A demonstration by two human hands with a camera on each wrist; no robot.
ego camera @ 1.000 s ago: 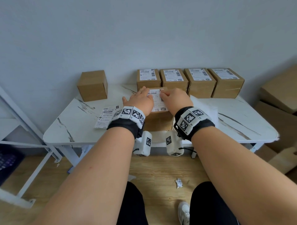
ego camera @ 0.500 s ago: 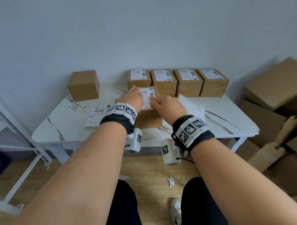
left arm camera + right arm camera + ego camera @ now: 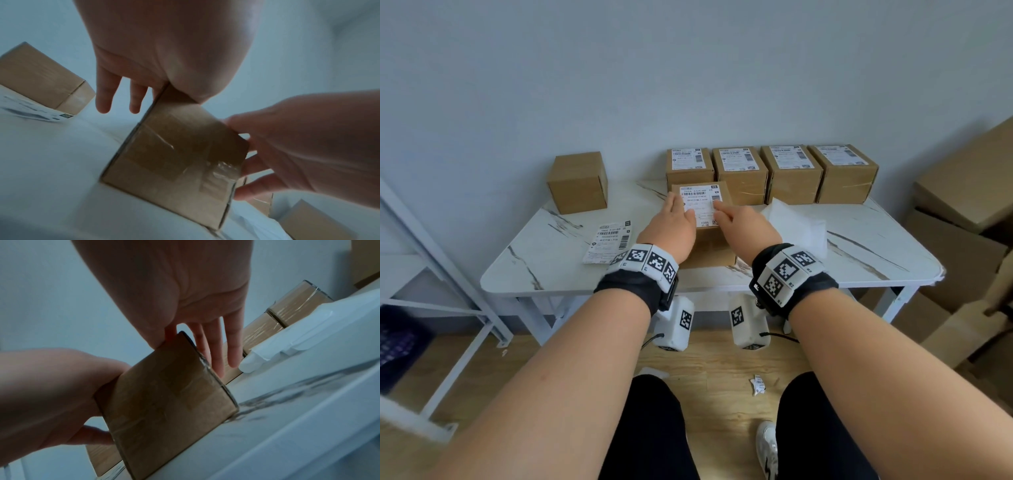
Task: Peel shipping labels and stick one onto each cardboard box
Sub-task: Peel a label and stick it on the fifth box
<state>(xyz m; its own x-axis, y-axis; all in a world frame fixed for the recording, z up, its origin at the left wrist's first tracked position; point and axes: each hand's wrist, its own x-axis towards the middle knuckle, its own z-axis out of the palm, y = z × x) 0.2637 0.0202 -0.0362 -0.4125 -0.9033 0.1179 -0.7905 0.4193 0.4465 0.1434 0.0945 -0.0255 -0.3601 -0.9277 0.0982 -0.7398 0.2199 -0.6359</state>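
A cardboard box (image 3: 709,246) stands in the middle of the white marble table (image 3: 859,260) with a white shipping label (image 3: 700,205) on its top. My left hand (image 3: 674,219) lies flat on the label's left side and my right hand (image 3: 736,219) on its right side, fingers straight, pressing down. From the left wrist, the left hand (image 3: 164,48) rests on the box (image 3: 174,162) and its fingers reach past the far edge. From the right wrist, the right hand (image 3: 185,288) does the same on the box (image 3: 170,402). A spare label sheet (image 3: 607,241) lies to the left.
Several labelled boxes (image 3: 794,171) stand in a row along the wall behind. One unlabelled box (image 3: 578,183) sits at the back left. White backing paper (image 3: 798,222) lies right of the hands. Large cartons (image 3: 969,192) are stacked right of the table; a metal rack (image 3: 448,274) stands left.
Both hands have slid apart across the label toward the box's side edges, so more of the label shows between them. The box has stayed in place.
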